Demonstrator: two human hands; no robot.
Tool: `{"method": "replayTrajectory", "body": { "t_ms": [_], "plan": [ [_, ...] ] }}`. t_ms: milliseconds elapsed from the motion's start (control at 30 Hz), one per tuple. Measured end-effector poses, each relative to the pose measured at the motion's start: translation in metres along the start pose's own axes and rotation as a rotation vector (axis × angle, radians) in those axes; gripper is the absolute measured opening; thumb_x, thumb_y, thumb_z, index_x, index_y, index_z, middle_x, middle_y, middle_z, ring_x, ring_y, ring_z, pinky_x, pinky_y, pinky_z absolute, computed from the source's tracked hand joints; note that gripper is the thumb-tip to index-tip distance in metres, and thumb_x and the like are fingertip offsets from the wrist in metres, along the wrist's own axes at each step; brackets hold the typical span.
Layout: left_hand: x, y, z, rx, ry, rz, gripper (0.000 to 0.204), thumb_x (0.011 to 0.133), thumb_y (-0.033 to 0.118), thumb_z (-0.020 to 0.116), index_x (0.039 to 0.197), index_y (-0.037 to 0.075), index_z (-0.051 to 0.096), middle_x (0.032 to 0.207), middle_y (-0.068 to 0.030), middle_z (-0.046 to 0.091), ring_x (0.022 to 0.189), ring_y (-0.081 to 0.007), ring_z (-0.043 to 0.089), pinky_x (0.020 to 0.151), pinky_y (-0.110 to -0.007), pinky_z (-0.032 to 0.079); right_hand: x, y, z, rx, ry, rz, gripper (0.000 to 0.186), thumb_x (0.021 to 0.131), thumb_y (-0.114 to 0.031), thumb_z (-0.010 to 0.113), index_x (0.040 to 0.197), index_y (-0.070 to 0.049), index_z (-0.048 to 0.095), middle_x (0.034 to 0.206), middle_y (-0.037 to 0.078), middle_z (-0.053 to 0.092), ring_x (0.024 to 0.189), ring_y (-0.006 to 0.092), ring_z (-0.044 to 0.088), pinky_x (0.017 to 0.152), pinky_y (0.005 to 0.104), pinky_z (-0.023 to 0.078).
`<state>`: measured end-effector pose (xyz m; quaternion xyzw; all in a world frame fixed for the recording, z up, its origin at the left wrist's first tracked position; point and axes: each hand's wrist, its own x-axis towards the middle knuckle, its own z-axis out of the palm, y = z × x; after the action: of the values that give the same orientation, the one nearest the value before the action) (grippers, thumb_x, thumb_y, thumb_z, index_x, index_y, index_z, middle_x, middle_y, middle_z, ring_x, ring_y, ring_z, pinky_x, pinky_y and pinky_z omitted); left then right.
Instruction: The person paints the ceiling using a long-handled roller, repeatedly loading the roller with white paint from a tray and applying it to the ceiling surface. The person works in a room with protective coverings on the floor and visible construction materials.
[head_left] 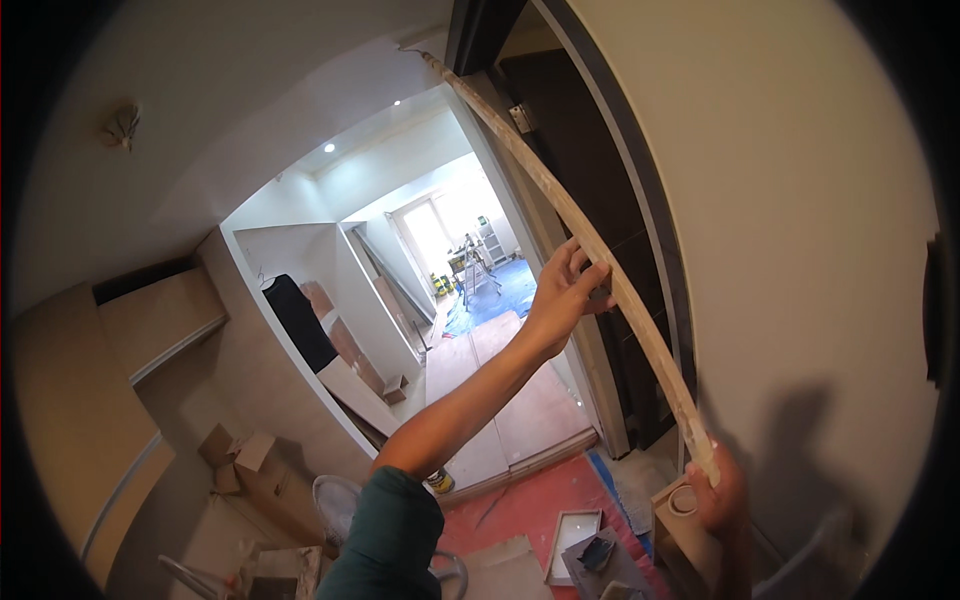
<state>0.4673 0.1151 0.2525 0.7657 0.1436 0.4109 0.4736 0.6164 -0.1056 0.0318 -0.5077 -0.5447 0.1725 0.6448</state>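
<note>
A long pale wooden strip [650,340] runs diagonally from the lower right up toward the ceiling, where a small thin hook or wire shows at its far tip. My left hand [575,290] grips its middle, with fingers curled against the wood and my forearm crossing from the bottom. Lower down, my right hand [718,490] holds the near end. Just behind the strip is a dark door [565,120] in a frame, beside a beige wall [800,200].
Cardboard boxes [260,480] and wooden cabinets [150,320] stand left. Ahead, pale boards [480,390] lead to a bright room with a stepladder [475,270]. Trays [570,530] lie below on red floor covering [480,510]. A black garment [300,320] hangs in an alcove.
</note>
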Motion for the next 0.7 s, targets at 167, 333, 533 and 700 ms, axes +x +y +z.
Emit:
{"method": "replayTrajectory", "body": {
  "t_ms": [167,333,533,700],
  "plan": [
    [0.047,0.001,-0.019,0.008,0.042,-0.036,0.043,0.095,0.021,0.066,0.127,0.0,0.046,0.094,-0.0057,0.056,0.091,-0.0177,0.062,0.079,-0.04,0.062,0.062,0.001,0.015,0.032,0.115,-0.082,0.037,0.094,-0.013,0.06,0.127,0.002,0.055,0.081,0.015,0.065,0.071,0.0231,0.066,0.067,0.0351,0.051],
    [0.095,-0.011,-0.059,0.065,0.109,-0.019,0.033,0.091,0.014,0.068,0.115,-0.002,0.052,0.083,-0.0039,0.054,0.083,-0.0166,0.063,0.073,-0.038,0.064,0.111,-0.003,0.023,-0.029,0.02,-0.149,0.038,0.093,-0.014,0.064,0.127,0.0,0.057,0.083,0.019,0.065,0.072,0.0258,0.068,0.067,0.0351,0.052],
    [0.033,-0.033,-0.006,0.056,0.012,0.062,0.055,0.092,0.015,0.069,0.134,-0.001,0.038,0.128,-0.0138,0.053,0.103,-0.0219,0.064,0.075,-0.042,0.065,0.039,0.046,0.013,-0.1,0.124,-0.16,0.037,0.091,-0.011,0.062,0.125,0.002,0.058,0.085,0.022,0.067,0.073,0.0314,0.068,0.065,0.0366,0.052],
    [-0.01,-0.044,0.021,0.0,0.014,0.009,0.057,0.094,0.016,0.069,0.137,0.001,0.035,0.135,-0.0146,0.047,0.108,-0.0247,0.063,0.075,-0.041,0.065,-0.02,0.061,0.016,-0.292,0.127,-0.113,0.037,0.091,-0.01,0.057,0.125,0.005,0.057,0.093,0.022,0.066,0.08,0.0362,0.067,0.073,0.0402,0.051]
  ]
}}
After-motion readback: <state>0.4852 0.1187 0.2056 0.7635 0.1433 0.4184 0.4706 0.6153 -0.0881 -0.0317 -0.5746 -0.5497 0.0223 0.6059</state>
